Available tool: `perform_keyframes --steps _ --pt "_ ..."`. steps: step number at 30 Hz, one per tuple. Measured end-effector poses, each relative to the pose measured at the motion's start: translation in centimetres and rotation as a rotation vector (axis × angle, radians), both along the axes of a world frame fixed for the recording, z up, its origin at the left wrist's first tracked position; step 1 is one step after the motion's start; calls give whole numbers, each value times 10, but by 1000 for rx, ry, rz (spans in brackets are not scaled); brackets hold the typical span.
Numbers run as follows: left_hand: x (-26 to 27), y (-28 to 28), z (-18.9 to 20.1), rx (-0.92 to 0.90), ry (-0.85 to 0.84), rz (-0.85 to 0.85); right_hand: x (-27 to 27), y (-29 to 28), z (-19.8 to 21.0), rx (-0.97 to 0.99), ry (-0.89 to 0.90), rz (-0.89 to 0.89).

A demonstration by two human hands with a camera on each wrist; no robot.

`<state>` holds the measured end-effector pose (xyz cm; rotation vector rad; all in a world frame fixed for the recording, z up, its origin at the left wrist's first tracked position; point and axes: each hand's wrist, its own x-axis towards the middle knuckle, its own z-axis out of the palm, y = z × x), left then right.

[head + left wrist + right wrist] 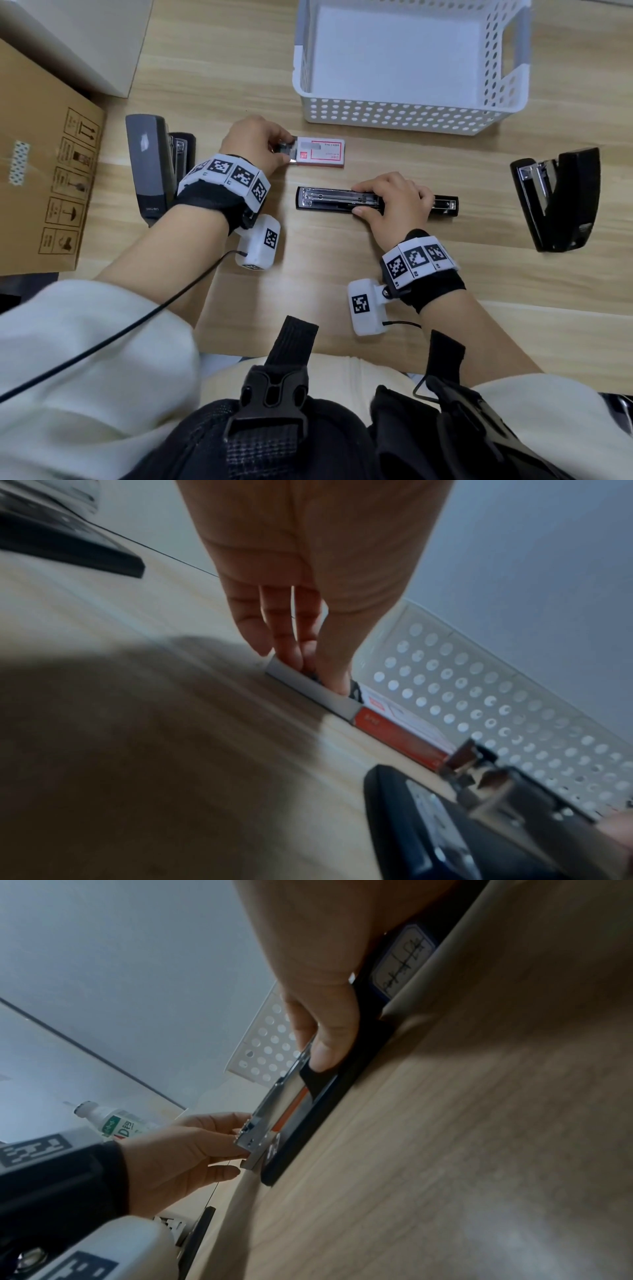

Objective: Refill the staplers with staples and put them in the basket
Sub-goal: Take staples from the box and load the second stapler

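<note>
At the far left of your wooden worktop (342, 281) lies a brown cardboard box (41, 178) printed with handling symbols and patched with a strip of tape. Just behind it stands a white box (85, 41). From your right wrist camera you can see a plastic bottle (113, 1122) with a green label.

Head view overhead, facing down; wrist views low, close along table (342, 274); all share basket (404, 113).
</note>
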<state>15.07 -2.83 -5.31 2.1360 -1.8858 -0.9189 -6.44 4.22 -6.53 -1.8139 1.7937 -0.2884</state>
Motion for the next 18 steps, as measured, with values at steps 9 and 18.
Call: perform_keyframes --steps 9,18 --pt "1 4 -6 -13 62 100 0 0 0 9 -1 0" --pt "6 4 -7 -27 64 71 0 0 0 5 -8 2"
